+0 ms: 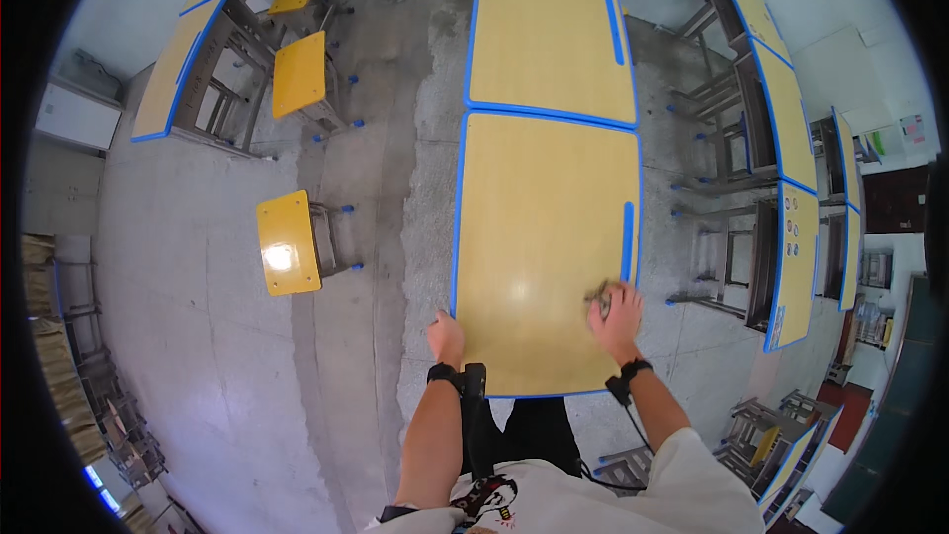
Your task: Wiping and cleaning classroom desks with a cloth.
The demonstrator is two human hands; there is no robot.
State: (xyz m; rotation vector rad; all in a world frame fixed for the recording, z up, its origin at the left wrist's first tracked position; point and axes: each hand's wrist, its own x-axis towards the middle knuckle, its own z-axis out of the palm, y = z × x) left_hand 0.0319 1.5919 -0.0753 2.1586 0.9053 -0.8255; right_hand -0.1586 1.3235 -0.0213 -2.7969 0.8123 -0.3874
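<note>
Before me stands a school desk (pixel 545 237) with a pale wood-look top and blue edging. My right hand (pixel 619 315) presses a crumpled greyish-brown cloth (pixel 599 298) on the desktop, beside the blue pen groove (pixel 627 241) near the right edge. At the desk's left edge, close to the near corner, my left hand (pixel 446 337) rests with its fingers curled around the rim; part of those fingers is hidden. Both wrists wear black straps with small devices.
A second desk (pixel 549 30) adjoins the far side of this one. Yellow-topped stools (pixel 289 243) stand on the grey floor to the left. More desks (pixel 797 259) line the right, with metal-framed seats beneath. Another desk row (pixel 167 89) stands far left.
</note>
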